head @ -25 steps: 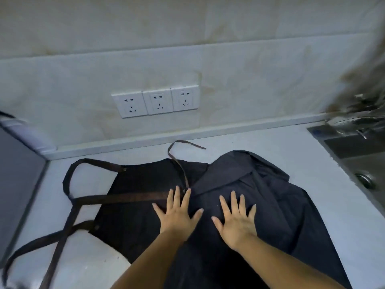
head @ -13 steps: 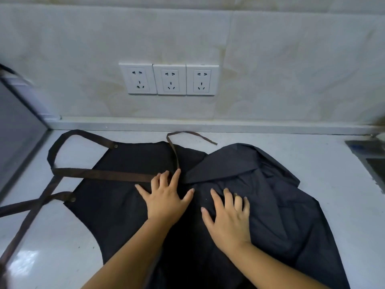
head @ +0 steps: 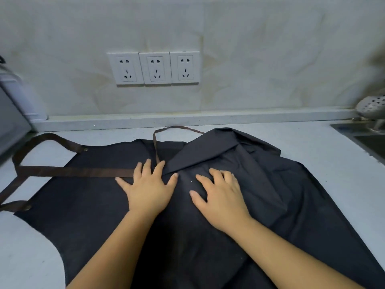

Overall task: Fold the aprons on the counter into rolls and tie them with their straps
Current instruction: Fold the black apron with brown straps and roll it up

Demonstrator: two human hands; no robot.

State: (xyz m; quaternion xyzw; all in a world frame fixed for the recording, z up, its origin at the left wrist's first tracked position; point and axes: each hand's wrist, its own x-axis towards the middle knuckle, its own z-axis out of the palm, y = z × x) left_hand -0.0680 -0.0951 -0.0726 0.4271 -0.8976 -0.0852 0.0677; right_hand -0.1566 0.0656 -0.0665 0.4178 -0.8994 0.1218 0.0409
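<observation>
A dark navy apron [head: 87, 205] lies spread flat across the white counter [head: 325, 155], its right part bunched and folded over itself [head: 245, 161]. Brown straps [head: 68, 171] run from its left edge; one lies straight across the cloth, a thinner one loops near the wall [head: 179, 127]. My left hand [head: 149, 188] presses flat on the cloth with fingers spread, fingertips at the strap's end. My right hand [head: 220, 195] rests on the cloth beside it, fingers bent slightly, just below the folded flap.
A tiled wall with three white sockets [head: 154, 68] rises behind the counter. A grey appliance [head: 10, 122] stands at the left edge. A steel sink [head: 366, 140] with a perforated metal piece [head: 370, 106] sits at the right.
Both hands stay on the cloth in nearly the same spot. My right hand's fingers have bent a little more. The view has shifted, bringing the sink back into sight.
</observation>
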